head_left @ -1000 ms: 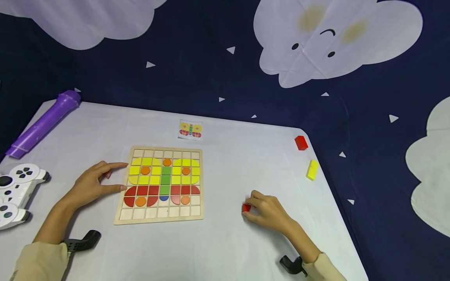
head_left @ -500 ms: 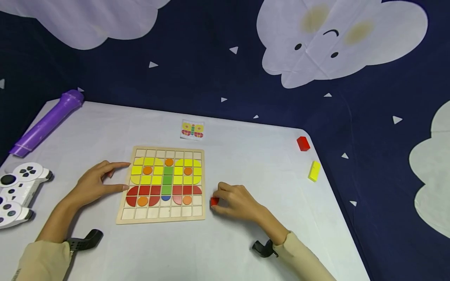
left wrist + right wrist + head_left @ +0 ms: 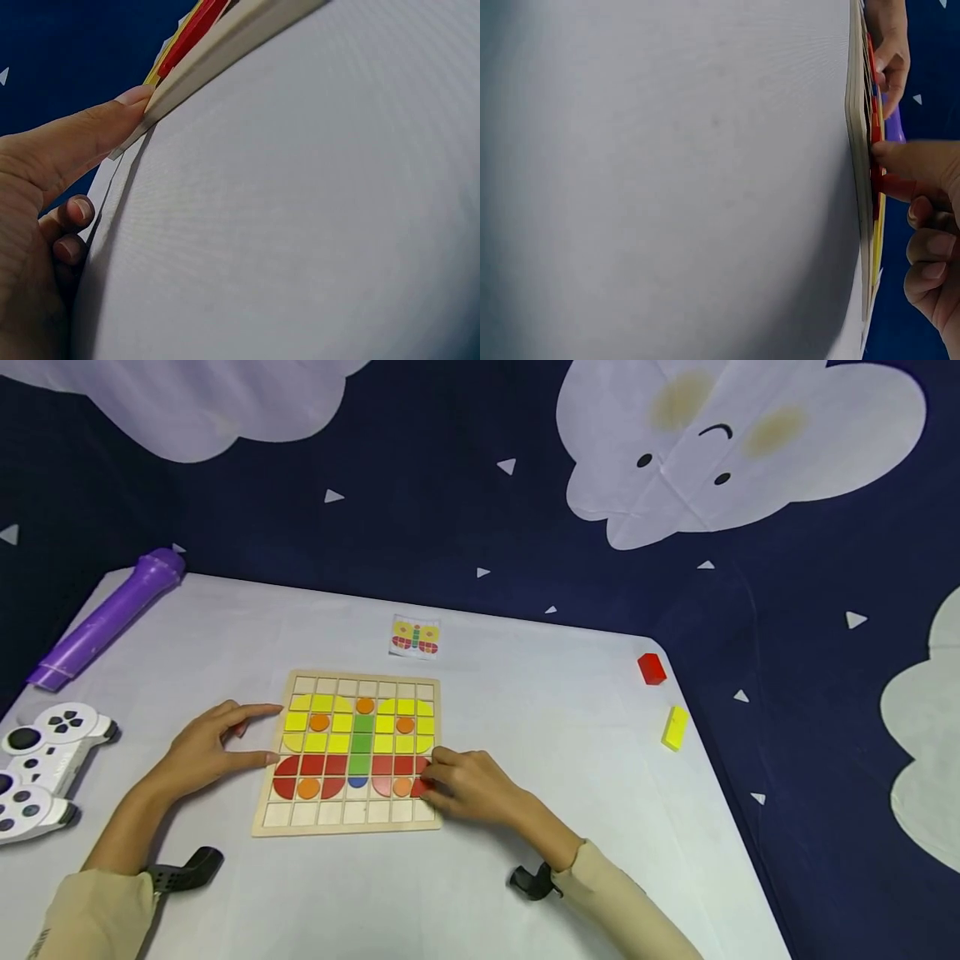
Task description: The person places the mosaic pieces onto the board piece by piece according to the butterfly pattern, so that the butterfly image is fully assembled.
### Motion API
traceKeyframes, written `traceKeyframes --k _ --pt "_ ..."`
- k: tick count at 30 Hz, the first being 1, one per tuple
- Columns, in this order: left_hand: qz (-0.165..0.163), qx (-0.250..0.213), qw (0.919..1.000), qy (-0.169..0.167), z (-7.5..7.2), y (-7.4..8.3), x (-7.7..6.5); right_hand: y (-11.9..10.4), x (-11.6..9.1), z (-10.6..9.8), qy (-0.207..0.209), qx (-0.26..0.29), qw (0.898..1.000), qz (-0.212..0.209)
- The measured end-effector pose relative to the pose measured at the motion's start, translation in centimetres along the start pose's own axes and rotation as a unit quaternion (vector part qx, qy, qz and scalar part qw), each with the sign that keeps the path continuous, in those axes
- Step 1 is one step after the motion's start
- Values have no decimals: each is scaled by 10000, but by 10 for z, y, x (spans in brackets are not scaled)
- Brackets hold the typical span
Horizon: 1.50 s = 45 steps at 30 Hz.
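Note:
A wooden grid board (image 3: 272,832) lies on the white table, holding flat yellow, red, green, orange and blue pieces in a butterfly pattern. My left hand (image 3: 213,747) rests at its left edge, thumb and index finger extended and touching the frame; in the left wrist view the thumb (image 3: 90,135) meets the board's side. At the lower right wing, my right hand (image 3: 476,787) pinches a red piece (image 3: 419,788) between thumb and index finger, over the right-hand column. Those fingers partly hide the piece, and I cannot tell whether it sits fully in its cell.
A small butterfly picture card (image 3: 416,637) lies behind the board. Far right are a red block (image 3: 652,669) and a yellow block (image 3: 675,728). On the left lie a purple microphone-shaped object (image 3: 112,618) and a white game controller (image 3: 52,768). A dark cloth hangs behind the table.
My right hand has carried the red piece leftward across the table onto the board's right side. My left hand keeps its place at the board's edge. The whole view has shifted slightly.

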<state>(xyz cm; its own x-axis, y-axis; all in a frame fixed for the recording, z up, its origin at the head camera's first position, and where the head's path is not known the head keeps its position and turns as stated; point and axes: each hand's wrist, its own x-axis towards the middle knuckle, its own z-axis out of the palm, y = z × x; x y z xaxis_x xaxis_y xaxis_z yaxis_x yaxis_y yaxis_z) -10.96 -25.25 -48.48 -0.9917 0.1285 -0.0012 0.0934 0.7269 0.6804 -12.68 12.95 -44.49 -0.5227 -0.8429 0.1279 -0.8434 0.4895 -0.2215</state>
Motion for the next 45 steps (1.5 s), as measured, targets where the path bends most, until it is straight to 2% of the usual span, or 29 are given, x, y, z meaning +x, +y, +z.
traceKeyframes --k 7,16,23,34,45 --pt "50 31 10000 19 0 0 0 -2 -2 -1 -135 -38 9998 114" --pt "-2 19 10000 31 1 -1 -2 -8 2 4 267 -169 9995 17" --pt "11 -13 10000 48 2 0 -4 -13 0 7 286 -266 9990 231" --pt "60 27 9999 115 3 1 -5 -10 -6 8 329 472 9960 686" --pt "-41 41 10000 77 2 3 -8 -5 -6 9 255 1009 9924 663"
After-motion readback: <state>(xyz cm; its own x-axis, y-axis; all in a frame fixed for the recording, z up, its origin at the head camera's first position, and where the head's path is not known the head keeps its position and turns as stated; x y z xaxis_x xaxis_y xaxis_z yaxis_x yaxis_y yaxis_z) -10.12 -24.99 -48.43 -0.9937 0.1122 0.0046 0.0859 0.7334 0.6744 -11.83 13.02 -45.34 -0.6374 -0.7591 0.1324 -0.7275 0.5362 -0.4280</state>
